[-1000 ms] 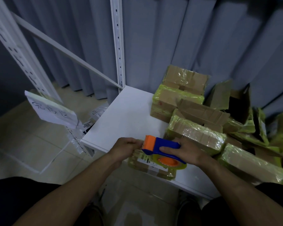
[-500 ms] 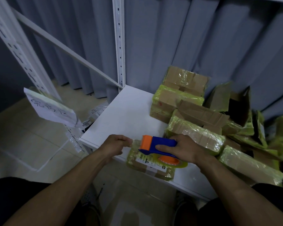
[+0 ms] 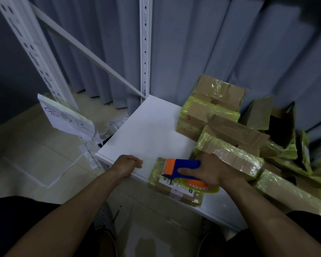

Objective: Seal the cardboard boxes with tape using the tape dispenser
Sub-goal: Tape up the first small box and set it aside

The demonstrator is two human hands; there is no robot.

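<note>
Right hand (image 3: 210,172) clasps our blue-and-orange plastic tape dispenser (image 3: 185,164) | left hand (image 3: 127,165) pinches clear tape strand (image 3: 152,160) | small glossy cardboard box (image 3: 172,189): likely light, slippery; we brace its end.

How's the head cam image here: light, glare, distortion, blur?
Head view: dim and bluish, the white shelf the brightest patch; glare spots on the tape-wrapped boxes; the wide-angle lens splays the shelf uprights outward; tape dispenser sharp, paper sign soft; the clear tape running toward the left hand barely shows.
</note>
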